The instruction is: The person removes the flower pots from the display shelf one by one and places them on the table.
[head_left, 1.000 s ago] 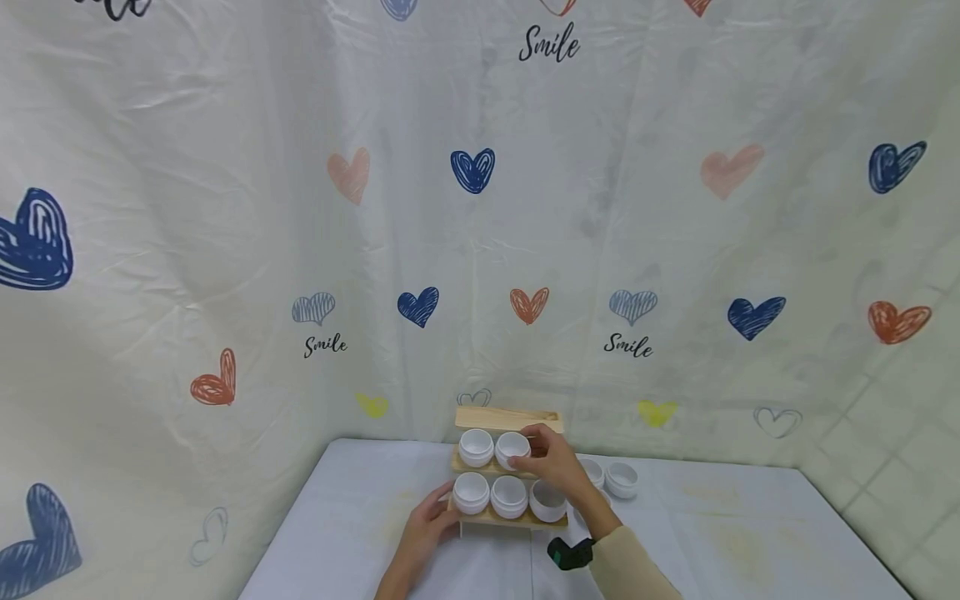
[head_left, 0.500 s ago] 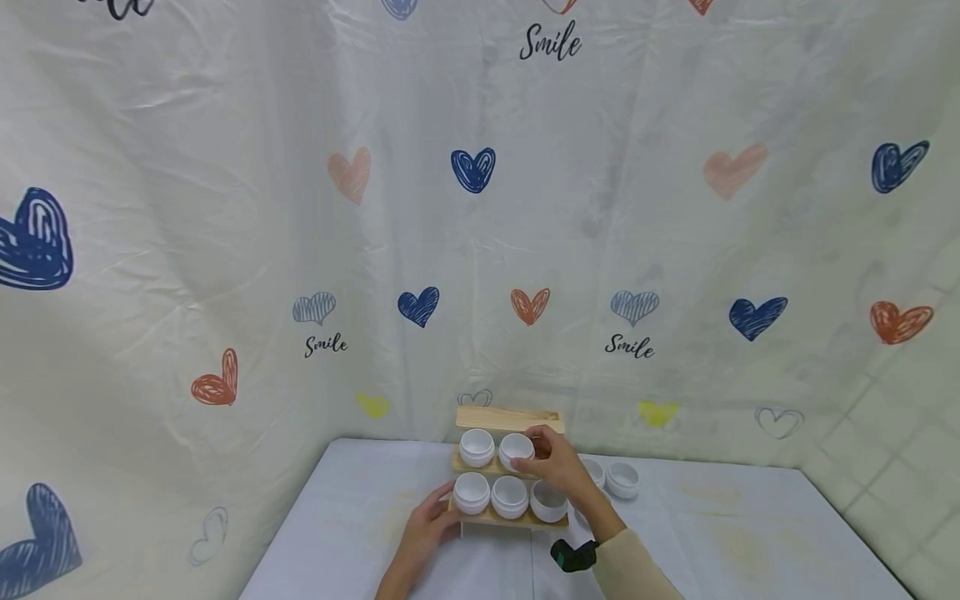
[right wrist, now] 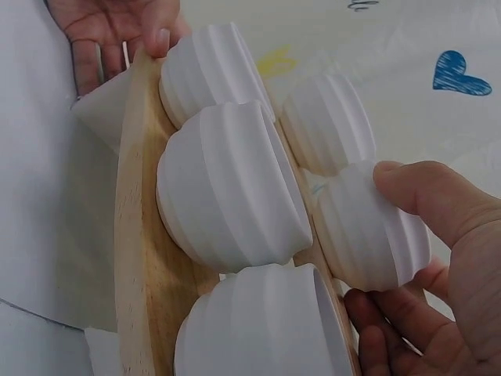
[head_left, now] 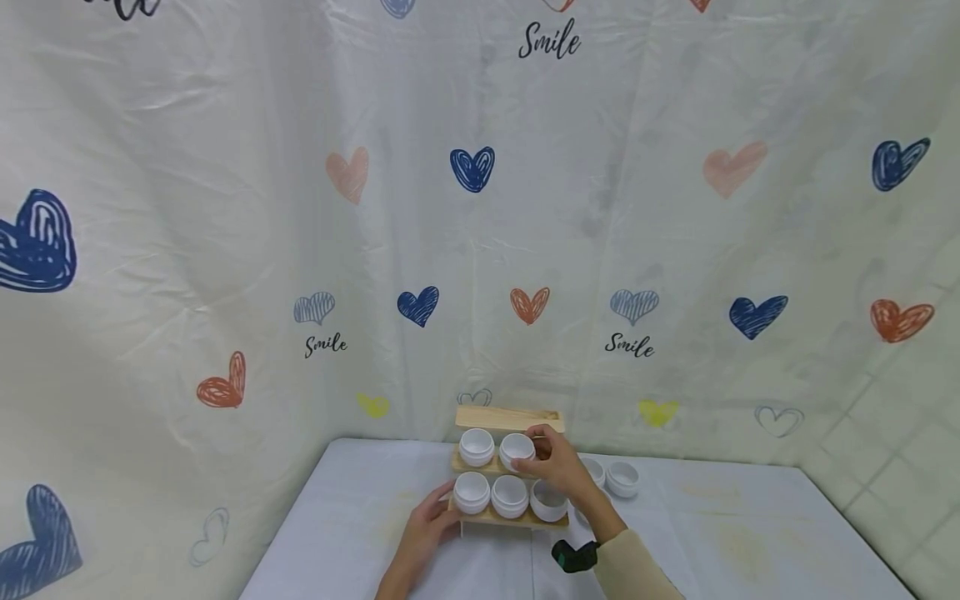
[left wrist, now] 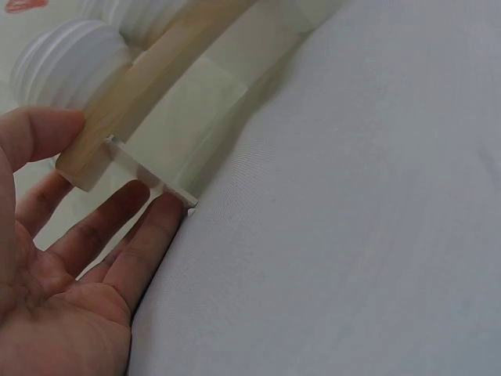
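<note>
Slightly rightward since a second ago: the right hand (head_left: 557, 461) and its cup (head_left: 516, 452), at the stand (head_left: 498, 418)'s middle tier.
From my remote seat I see that hand half closed, thumb and fingers pinching the cup just beside a second cup (head_left: 476, 447); whether it rests fully on wood, I cannot tell. I have the left hand (head_left: 429, 527) gripping the lower board (left wrist: 129, 98)'s left end, fingers spread below. Three lower cups (head_left: 510, 497) line that board.

Right hand (head_left: 558, 465) has nudged its white cup (head_left: 515, 454) slightly rightward
</note>
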`<move>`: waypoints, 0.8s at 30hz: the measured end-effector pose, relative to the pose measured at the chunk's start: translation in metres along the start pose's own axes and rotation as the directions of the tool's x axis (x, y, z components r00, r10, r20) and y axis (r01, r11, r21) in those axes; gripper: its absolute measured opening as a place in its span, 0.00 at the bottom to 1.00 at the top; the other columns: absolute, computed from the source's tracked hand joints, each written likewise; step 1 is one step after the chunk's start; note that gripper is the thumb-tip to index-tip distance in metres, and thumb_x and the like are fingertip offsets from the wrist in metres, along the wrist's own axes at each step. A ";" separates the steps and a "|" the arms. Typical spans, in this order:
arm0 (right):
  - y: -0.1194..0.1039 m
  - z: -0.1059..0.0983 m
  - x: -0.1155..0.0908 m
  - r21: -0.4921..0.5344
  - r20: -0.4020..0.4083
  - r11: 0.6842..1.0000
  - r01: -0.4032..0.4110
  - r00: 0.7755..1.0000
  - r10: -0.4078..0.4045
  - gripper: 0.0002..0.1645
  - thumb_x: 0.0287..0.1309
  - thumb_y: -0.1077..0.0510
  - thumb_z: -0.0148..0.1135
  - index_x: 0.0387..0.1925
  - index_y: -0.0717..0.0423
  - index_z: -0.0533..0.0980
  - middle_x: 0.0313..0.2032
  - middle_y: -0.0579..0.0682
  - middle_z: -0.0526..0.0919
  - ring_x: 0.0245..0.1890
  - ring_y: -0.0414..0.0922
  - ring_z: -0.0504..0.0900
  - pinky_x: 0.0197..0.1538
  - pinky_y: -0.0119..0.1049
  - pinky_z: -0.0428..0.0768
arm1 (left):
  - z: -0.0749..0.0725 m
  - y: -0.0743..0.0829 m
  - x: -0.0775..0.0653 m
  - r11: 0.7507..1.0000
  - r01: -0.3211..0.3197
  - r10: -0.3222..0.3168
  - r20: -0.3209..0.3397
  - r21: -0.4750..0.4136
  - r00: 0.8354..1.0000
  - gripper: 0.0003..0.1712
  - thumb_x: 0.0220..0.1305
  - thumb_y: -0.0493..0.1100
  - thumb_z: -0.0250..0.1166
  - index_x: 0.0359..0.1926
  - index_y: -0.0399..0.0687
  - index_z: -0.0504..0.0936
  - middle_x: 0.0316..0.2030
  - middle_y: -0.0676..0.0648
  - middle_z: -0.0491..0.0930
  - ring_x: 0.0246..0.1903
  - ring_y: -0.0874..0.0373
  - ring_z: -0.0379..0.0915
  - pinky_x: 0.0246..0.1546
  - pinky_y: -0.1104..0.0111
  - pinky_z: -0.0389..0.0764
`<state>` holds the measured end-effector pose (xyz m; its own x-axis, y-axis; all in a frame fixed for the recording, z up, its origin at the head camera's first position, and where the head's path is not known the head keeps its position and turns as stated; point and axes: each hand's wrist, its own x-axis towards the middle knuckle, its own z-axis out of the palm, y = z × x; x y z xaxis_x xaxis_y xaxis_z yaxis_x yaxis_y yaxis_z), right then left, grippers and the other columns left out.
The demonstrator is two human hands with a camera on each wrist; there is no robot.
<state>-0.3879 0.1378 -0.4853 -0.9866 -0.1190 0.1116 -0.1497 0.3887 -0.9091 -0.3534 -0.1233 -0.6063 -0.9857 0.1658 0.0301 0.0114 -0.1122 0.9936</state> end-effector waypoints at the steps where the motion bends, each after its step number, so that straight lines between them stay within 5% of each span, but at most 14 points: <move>1: 0.000 0.000 0.000 -0.003 -0.002 1.000 -0.002 1.000 0.002 0.29 0.52 0.58 0.79 0.53 0.56 0.74 0.49 0.54 0.87 0.43 0.44 0.81 0.45 0.34 0.83 | 0.000 0.000 0.000 1.000 0.000 0.000 -0.002 0.001 1.000 0.36 0.68 0.45 0.68 0.74 0.44 0.68 0.56 0.38 0.84 0.52 0.53 0.83 0.52 0.61 0.86; 9: 0.002 0.000 0.000 -0.021 0.014 0.999 0.030 0.999 -0.030 0.30 0.53 0.59 0.78 0.57 0.57 0.75 0.54 0.59 0.86 0.50 0.49 0.84 0.54 0.44 0.85 | 0.001 0.001 -0.001 1.000 -0.007 0.007 -0.001 0.006 1.000 0.37 0.68 0.46 0.67 0.74 0.44 0.68 0.56 0.38 0.83 0.52 0.55 0.83 0.53 0.62 0.86; 24: 0.005 -0.002 -0.001 -0.014 0.037 1.000 0.009 0.999 -0.008 0.34 0.52 0.55 0.79 0.60 0.53 0.76 0.54 0.54 0.86 0.49 0.46 0.83 0.54 0.43 0.85 | -0.001 0.001 0.000 1.000 0.003 -0.003 0.000 0.000 1.000 0.37 0.67 0.47 0.68 0.74 0.45 0.69 0.57 0.38 0.83 0.53 0.53 0.83 0.54 0.61 0.86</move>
<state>-0.3876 0.1418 -0.4888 -0.9823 -0.1561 0.1038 -0.1590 0.4008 -0.9023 -0.3532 -0.1240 -0.6057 -0.9857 0.1661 0.0269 0.0083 -0.1116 0.9937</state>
